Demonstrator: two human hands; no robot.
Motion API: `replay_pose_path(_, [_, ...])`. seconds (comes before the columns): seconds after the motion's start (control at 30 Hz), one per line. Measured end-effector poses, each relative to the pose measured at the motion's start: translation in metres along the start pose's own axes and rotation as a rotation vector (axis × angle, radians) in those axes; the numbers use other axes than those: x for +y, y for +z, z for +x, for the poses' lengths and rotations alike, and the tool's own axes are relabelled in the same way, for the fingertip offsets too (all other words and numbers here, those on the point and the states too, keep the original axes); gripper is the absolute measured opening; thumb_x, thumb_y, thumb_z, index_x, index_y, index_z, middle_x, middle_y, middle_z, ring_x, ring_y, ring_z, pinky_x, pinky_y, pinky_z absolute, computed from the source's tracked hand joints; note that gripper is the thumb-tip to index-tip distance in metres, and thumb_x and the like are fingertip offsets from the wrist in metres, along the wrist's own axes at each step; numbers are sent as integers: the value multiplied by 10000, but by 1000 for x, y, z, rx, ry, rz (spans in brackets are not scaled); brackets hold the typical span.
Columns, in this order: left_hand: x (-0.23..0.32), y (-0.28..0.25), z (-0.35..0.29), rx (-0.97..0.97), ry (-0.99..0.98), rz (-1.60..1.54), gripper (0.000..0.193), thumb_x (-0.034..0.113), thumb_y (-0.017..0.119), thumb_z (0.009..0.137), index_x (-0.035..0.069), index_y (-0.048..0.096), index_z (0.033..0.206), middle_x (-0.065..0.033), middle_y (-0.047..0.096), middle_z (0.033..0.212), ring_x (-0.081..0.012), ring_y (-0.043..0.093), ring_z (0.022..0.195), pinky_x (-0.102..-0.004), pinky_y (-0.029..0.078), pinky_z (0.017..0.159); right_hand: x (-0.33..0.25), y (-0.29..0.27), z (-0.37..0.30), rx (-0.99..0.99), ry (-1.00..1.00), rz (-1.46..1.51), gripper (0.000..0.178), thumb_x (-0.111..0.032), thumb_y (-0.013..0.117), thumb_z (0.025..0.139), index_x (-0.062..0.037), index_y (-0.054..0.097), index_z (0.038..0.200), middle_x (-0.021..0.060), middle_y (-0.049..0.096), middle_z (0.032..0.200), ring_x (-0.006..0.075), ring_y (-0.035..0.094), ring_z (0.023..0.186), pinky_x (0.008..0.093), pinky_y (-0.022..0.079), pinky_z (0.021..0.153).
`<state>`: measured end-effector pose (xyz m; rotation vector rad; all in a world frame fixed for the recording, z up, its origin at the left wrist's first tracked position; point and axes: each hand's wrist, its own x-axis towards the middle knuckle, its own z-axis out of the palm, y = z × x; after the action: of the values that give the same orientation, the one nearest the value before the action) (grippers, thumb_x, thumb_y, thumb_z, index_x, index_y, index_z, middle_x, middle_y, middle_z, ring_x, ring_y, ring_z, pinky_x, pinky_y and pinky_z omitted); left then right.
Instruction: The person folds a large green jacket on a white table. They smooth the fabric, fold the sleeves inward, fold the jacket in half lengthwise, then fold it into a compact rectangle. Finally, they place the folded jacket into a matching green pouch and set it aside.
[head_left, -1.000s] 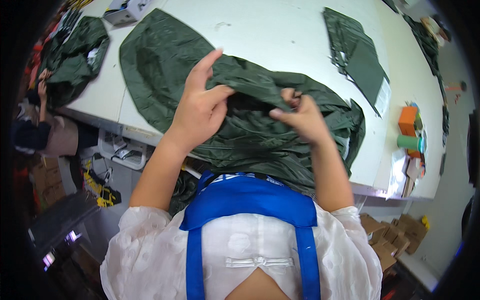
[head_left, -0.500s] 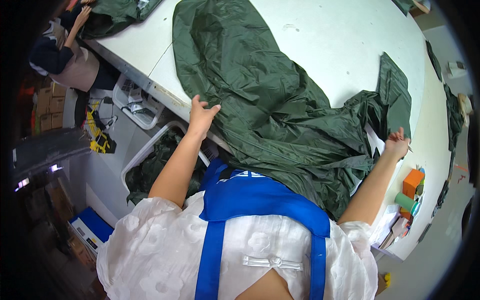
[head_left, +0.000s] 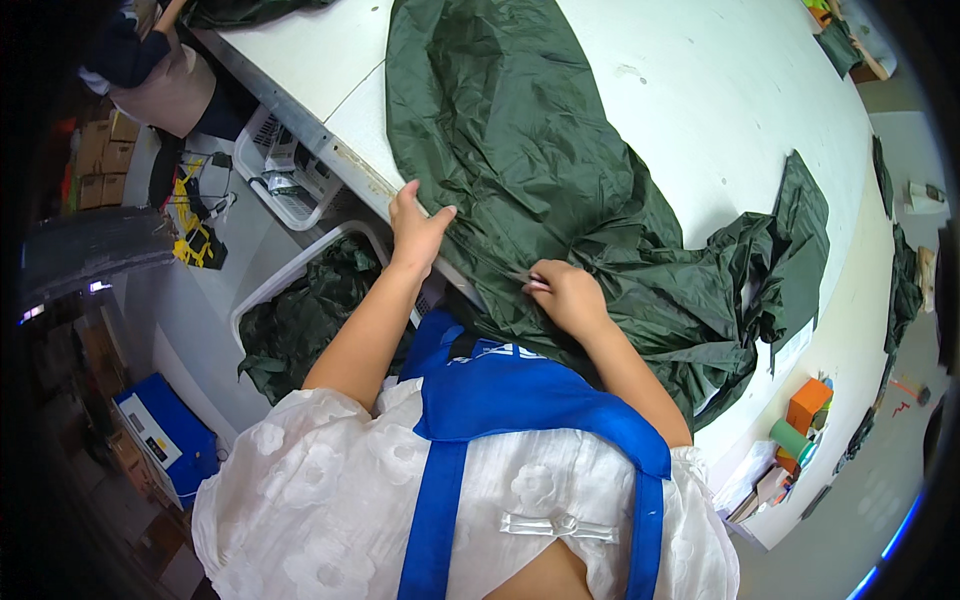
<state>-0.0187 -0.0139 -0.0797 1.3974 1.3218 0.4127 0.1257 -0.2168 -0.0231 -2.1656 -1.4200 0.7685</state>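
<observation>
A dark green garment (head_left: 520, 150) of thin, crinkled fabric spreads across the white table (head_left: 690, 110) and hangs over its near edge. At the garment's left edge is my left hand (head_left: 415, 235), with thumb and forefinger apart, touching the fabric; its lower fingers are partly hidden. My right hand (head_left: 570, 298) is closed on small snips (head_left: 525, 280), mostly covered by the fingers. Their metal tips point left, just above the fabric near the table edge. Toward the right, the garment bunches up beside a narrow, flatter piece.
Below the table on the left stand a white basket (head_left: 240, 310) full of dark green fabric and another white basket (head_left: 245, 160). An orange box (head_left: 808, 402) and a green thread spool (head_left: 790, 440) lie at the right. A person (head_left: 170, 90) stands at far left.
My right hand has moved left from the garment's far right end to its middle, carrying the snips. My left hand stays by the left edge; the view has shifted slightly.
</observation>
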Motion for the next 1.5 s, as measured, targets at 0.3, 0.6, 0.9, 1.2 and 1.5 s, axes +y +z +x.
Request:
replay_pose_path(0.3, [27, -24, -32, -443, -291, -1045, 288, 59, 592, 886, 77, 528, 1166, -94, 590, 1152, -229, 563, 1067, -411, 447, 944, -27, -54, -29, -47, 27, 360, 186, -21, 674, 727, -16, 638, 909, 120, 630, 821, 265, 619, 712, 338, 485, 654])
replay_pose_path(0.6, [82, -15, -35, -606, 206, -770, 197, -57, 521, 868, 54, 587, 1018, -34, 589, 1028, -117, 540, 982, -272, 427, 879, -114, -118, 112, -65, -536, 400, 399, -60, 531, 853, -74, 569, 1250, 155, 480, 1374, 282, 475, 1258, 353, 376, 1020])
replay_pose_path(0.9, [102, 6, -62, -502, 127, -815, 249, 40, 601, 884, 48, 435, 1070, -89, 556, 984, -168, 596, 902, -317, 505, 823, -78, -110, 152, -322, -202, 564, 186, -206, 668, 853, -28, 626, 822, -45, 509, 682, 52, 435, 643, 229, 363, 567])
replay_pose_path(1.2, [102, 24, -53, -496, 231, -545, 250, 42, 719, 789, 65, 491, 889, 31, 462, 808, -40, 451, 723, -190, 404, 646, -65, -124, 129, -271, -287, 689, 191, -162, 665, 845, -18, 653, 970, -32, 561, 722, 66, 502, 660, 219, 410, 611])
replay_pose_path(1.5, [70, 39, 2, -367, 714, 423, 472, 216, 639, 859, -20, 472, 1233, -187, 536, 1188, -312, 513, 1133, -371, 403, 980, 14, -241, 96, -2, 48, 460, 174, -78, 598, 826, -58, 616, 998, -40, 570, 798, 40, 490, 707, 199, 403, 642])
